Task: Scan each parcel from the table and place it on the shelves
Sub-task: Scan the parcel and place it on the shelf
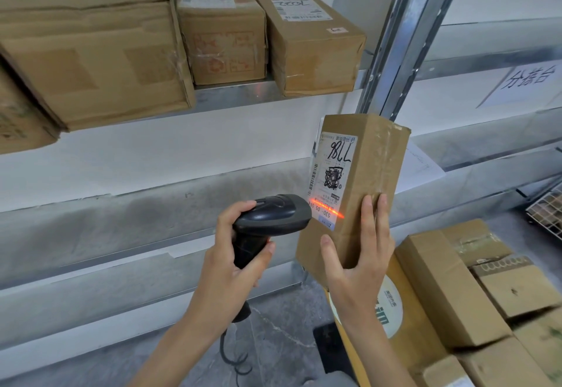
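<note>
My right hand [355, 260] grips the lower end of a tall brown cardboard parcel [374, 173], held upright in front of the shelves. Its white shipping label [333, 170] faces left and carries handwritten black digits. My left hand [231, 265] holds a black handheld barcode scanner [267, 222] by its handle, nose pointed at the label. A red scan line [330, 208] glows across the bottom of the label. The scanner's cable hangs down below my left wrist.
Several cardboard boxes [313, 42] stand on the upper metal shelf [237, 94]. The lower shelf [121, 213] stretches across the middle. More parcels [450, 286] are piled on the table at lower right. A metal upright [404, 36] and a wire basket [547, 207] stand to the right.
</note>
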`<action>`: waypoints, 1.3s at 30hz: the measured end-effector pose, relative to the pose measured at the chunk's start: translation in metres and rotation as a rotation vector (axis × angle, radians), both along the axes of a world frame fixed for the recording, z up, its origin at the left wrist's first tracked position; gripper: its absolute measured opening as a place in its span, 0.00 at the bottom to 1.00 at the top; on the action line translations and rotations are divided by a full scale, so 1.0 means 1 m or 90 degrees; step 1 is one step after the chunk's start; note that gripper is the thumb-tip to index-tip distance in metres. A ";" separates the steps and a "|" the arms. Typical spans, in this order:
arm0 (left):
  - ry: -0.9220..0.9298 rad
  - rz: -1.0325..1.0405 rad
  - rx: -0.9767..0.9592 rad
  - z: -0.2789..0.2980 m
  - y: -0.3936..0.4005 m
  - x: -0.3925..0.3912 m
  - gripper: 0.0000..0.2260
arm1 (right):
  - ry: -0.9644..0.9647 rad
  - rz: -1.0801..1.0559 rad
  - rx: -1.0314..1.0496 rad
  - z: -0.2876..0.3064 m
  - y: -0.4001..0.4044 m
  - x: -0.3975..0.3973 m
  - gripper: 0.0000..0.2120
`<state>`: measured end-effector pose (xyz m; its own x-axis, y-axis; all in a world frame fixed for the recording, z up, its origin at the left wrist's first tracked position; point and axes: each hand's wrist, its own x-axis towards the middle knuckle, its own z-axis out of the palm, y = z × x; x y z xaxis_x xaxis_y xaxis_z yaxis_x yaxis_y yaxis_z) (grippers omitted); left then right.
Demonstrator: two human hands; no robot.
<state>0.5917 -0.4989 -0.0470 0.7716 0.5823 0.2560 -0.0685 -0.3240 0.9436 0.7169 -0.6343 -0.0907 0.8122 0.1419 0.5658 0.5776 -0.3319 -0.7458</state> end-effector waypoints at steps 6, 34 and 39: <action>-0.011 0.004 0.005 -0.003 0.002 -0.005 0.32 | -0.001 0.009 -0.017 0.002 0.000 -0.005 0.37; 0.147 -0.025 0.570 -0.008 0.117 -0.106 0.34 | 0.338 0.420 -0.185 0.048 0.022 -0.003 0.36; 0.115 -0.018 0.573 -0.009 0.114 -0.109 0.35 | 0.335 0.419 -0.190 0.048 0.022 -0.012 0.39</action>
<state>0.4830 -0.3845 -0.0559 0.8551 0.2019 0.4774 0.0369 -0.9424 0.3324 0.7050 -0.6125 -0.0424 0.6584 0.7526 0.0083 0.3271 -0.2761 -0.9038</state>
